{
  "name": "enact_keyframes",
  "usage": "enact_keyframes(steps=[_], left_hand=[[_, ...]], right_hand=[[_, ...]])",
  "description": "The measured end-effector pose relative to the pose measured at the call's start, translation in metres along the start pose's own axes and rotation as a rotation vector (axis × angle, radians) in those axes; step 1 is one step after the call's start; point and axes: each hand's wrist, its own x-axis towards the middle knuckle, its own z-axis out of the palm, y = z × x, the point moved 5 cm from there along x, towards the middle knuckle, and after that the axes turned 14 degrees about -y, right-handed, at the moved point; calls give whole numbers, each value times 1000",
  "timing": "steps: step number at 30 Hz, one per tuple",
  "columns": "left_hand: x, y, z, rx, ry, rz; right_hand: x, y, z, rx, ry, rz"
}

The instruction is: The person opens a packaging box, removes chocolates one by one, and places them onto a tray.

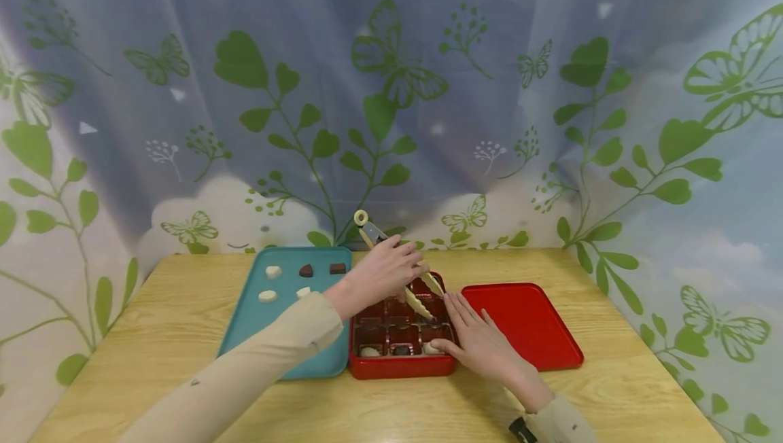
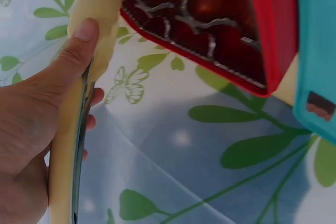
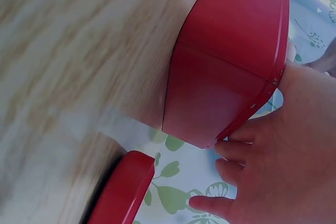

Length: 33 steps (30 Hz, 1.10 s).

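Observation:
My left hand (image 1: 391,268) grips a pair of kitchen tongs (image 1: 419,304) with a grey metal body and cream tips. The thumb lies along one arm of them in the left wrist view. Their spread tips hang over the right side of a red box (image 1: 400,369) with a brown divided insert; no piece shows between them. White, dark and white chocolates (image 1: 402,350) sit in the box's front row. My right hand (image 1: 483,348) rests on the box's right rim, its fingers extended and its thumb by the front right white chocolate (image 1: 430,347).
A blue tray (image 1: 245,334) left of the box bears several white and dark chocolates (image 1: 267,295). The red lid (image 1: 532,327) lies on the wooden table (image 1: 391,409) to the right, partly behind my right hand. A patterned curtain (image 1: 428,157) hangs along the back.

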Motion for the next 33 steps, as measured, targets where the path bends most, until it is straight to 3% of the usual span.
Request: enact_keyframes(steps=[6, 15, 20, 26, 33], left_hand=[[8, 4, -10, -8, -89, 23], [27, 24, -15, 64, -212, 21], [32, 34, -19, 88, -205, 4], [31, 43, -13, 107, -192, 12], [14, 27, -5, -9, -103, -17]], right_hand=[[1, 1, 0, -13, -1, 12], [3, 2, 1, -15, -1, 14], [1, 1, 1, -21, 4, 10], [2, 1, 2, -19, -2, 6], [1, 1, 2, -24, 12, 15]])
